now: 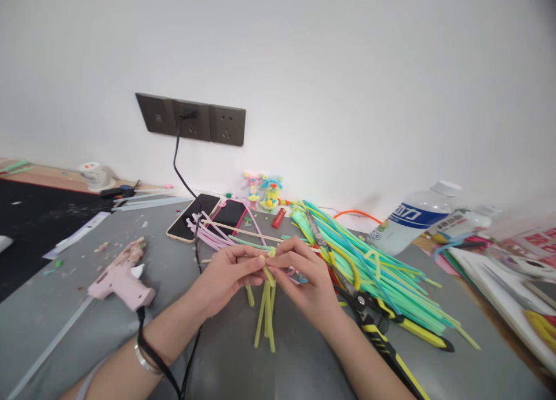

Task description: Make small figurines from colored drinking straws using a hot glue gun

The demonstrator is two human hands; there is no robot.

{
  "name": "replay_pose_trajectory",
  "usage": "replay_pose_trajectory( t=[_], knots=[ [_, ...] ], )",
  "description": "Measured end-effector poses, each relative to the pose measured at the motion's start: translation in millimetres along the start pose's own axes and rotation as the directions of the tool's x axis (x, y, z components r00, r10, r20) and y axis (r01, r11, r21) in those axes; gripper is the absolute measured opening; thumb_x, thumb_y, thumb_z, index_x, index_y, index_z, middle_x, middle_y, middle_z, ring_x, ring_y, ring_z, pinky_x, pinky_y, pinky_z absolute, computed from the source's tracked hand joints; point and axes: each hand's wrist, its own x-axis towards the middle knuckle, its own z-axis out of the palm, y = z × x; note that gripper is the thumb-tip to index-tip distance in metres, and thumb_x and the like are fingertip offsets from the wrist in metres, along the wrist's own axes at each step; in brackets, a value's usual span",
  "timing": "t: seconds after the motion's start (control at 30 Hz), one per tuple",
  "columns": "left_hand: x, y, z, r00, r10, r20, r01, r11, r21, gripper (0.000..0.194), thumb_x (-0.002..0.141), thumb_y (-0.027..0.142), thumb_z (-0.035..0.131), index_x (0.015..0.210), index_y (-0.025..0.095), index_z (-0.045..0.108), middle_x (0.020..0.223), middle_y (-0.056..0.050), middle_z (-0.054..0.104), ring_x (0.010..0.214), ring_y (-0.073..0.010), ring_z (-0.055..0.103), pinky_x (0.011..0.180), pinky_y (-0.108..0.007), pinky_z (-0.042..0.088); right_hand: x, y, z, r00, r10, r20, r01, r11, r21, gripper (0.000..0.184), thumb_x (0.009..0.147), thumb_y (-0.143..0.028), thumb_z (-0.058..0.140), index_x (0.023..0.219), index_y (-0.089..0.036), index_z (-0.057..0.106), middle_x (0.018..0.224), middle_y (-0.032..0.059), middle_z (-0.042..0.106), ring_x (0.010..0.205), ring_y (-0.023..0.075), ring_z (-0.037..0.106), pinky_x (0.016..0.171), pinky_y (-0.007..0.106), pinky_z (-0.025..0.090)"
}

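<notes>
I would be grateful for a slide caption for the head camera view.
Left hand and right hand pinch yellow-green stems beside a pink glue gun.

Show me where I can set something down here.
Bare table: between left arm and right arm, nearer you than the hanging yellow strips; also between glue gun and gold-edged phone. Crowded: right of the right arm, with pliers, green strips, bottle.
</notes>
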Motion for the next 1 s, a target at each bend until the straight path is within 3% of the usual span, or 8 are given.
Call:
replay_pose_trajectory(
  t=[0.23, 0.37, 0.5, 0.6, 0.7, 0.83, 0.9, 1.0],
  knots=[
    [1, 0, -1.5, 0.997, 0.069, 0.038, -0.067, 0.996, -0.063, 0.027, 0.063, 0.031, 0.091, 0.072, 0.012, 0.073, 0.067, -0.001, 0.07, 0.063, -0.0093, 0.065, 0.06, -0.018, 0.056, -1, 0, 4, 0.992, -0.12, 0.027, 0.123, 0.971, -0.203, 0.023, 0.089, -0.018, 0.067, 0.111, -0.025, 0.066, 0.099, 0.0092, 0.061, 0.078, 0.0191, 0.06, 0.064, 0.032, 0.05],
    [0, -1, -3.4, 0.998, 0.041, 0.046, -0.038, 0.997, -0.068, 0.028, 0.065, 0.033, 0.09, 0.074, 0.012, 0.073, 0.077, -0.003, 0.074, 0.072, -0.0106, 0.067, 0.071, -0.021, 0.057, -3, 4, 5, 0.985, -0.17, -0.022, 0.156, 0.942, -0.295, 0.026, 0.089, -0.01, 0.063, 0.109, -0.027, 0.067, 0.1, 0.0084, 0.063, 0.074, 0.017, 0.059, 0.064, 0.031, 0.05],
    [-1, 1, -2.3, 0.998, 0.041, 0.053, -0.042, 0.999, 0.022, 0.028, 0.066, 0.035, 0.088, 0.073, 0.013, 0.072, 0.081, -0.004, 0.073, 0.076, -0.0132, 0.067, 0.069, -0.022, 0.056, -3, 4, 2, 0.988, -0.143, -0.057, 0.12, 0.948, -0.294, 0.024, 0.09, -0.009, 0.063, 0.104, -0.027, 0.07, 0.092, 0.0067, 0.064, 0.074, 0.0174, 0.06, 0.067, 0.033, 0.05],
    [-1, 4, -0.9, 0.989, 0.135, 0.061, -0.144, 0.97, 0.194, 0.027, 0.071, 0.038, 0.084, 0.073, 0.014, 0.072, 0.077, -0.004, 0.072, 0.072, -0.0134, 0.064, 0.064, -0.022, 0.052, 0, 2, -2, 0.993, -0.108, -0.055, 0.091, 0.963, -0.255, 0.021, 0.092, -0.011, 0.06, 0.1, -0.026, 0.072, 0.083, 0.0054, 0.064, 0.074, 0.0185, 0.061, 0.065, 0.032, 0.049],
    [-2, 5, -1.7, 0.953, 0.286, 0.102, -0.301, 0.851, 0.431, 0.022, 0.077, 0.037, 0.078, 0.079, 0.015, 0.075, 0.074, -0.003, 0.071, 0.066, -0.0132, 0.061, 0.06, -0.022, 0.049, 2, 3, -6, 0.997, -0.082, -0.016, 0.077, 0.974, -0.214, 0.016, 0.095, -0.013, 0.059, 0.096, -0.023, 0.071, 0.08, 0.0056, 0.066, 0.076, 0.0198, 0.063, 0.066, 0.032, 0.048],
    [-2, 3, -6.8, 0.865, 0.466, 0.184, -0.461, 0.595, 0.658, 0.012, 0.082, 0.03, 0.073, 0.084, 0.02, 0.077, 0.079, -0.004, 0.074, 0.07, -0.0158, 0.064, 0.065, -0.023, 0.048, 3, 5, -10, 0.996, -0.06, 0.065, 0.072, 0.975, -0.209, 0.015, 0.097, -0.016, 0.054, 0.093, -0.022, 0.067, 0.079, 0.0054, 0.065, 0.075, 0.0197, 0.06, 0.068, 0.033, 0.045],
    [-2, 2, -10.2, 0.82, 0.519, 0.242, -0.509, 0.466, 0.724, 0.008, 0.082, 0.028, 0.073, 0.083, 0.021, 0.078, 0.078, -0.004, 0.074, 0.065, -0.0146, 0.061, 0.063, -0.023, 0.046, 3, 5, -10, 0.995, -0.044, 0.095, 0.063, 0.977, -0.203, 0.015, 0.098, -0.015, 0.053, 0.092, -0.021, 0.066, 0.078, 0.0049, 0.064, 0.073, 0.0191, 0.058, 0.067, 0.032, 0.043],
    [-1, 2, -14.5, 0.766, 0.557, 0.321, -0.563, 0.343, 0.752, 0.009, 0.084, 0.027, 0.071, 0.082, 0.022, 0.078, 0.074, -0.003, 0.073, 0.061, -0.0138, 0.058, 0.062, -0.024, 0.044, 3, 5, -10, 0.994, -0.009, 0.112, 0.025, 0.99, -0.14, 0.015, 0.097, -0.015, 0.054, 0.089, -0.021, 0.065, 0.076, 0.0042, 0.063, 0.072, 0.0187, 0.056, 0.067, 0.032, 0.041]
  ],
)
